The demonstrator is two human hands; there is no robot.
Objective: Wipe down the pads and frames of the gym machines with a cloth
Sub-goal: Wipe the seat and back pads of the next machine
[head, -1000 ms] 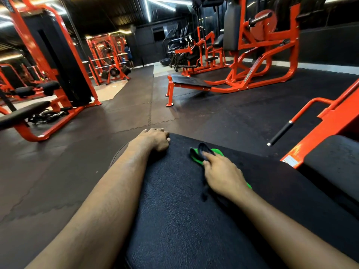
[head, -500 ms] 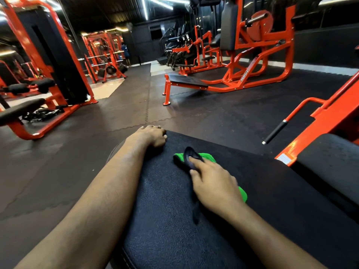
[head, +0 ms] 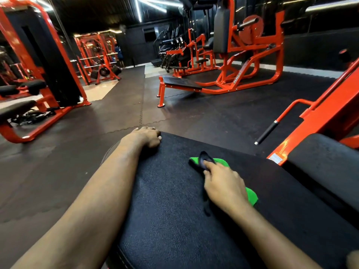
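Far left, an orange machine [head: 38, 113] stands on the dark rubber floor [head: 77, 162], with black seat cushions in front of it. Left grip [head: 144, 136] sits at the far left corner of the big black pad [head: 174, 220]. Its fingers are curled over the pad's far edge, grasping it. Far behind, centre-right, is a bigger orange machine [head: 242, 61] with a low black platform. The green cloth [head: 221, 162] lies on the pad, right of centre, with a dark loop at its far end. Right grip [head: 225, 183] is on top of the cloth, released, fingers fairly flat and pressing it down. The index fingertip touches the loop. Right of that is the orange frame [head: 320, 121] with a black-handled bar [head: 267, 132]. A second black cushion [head: 326, 162] sits just beside the pad, near right.
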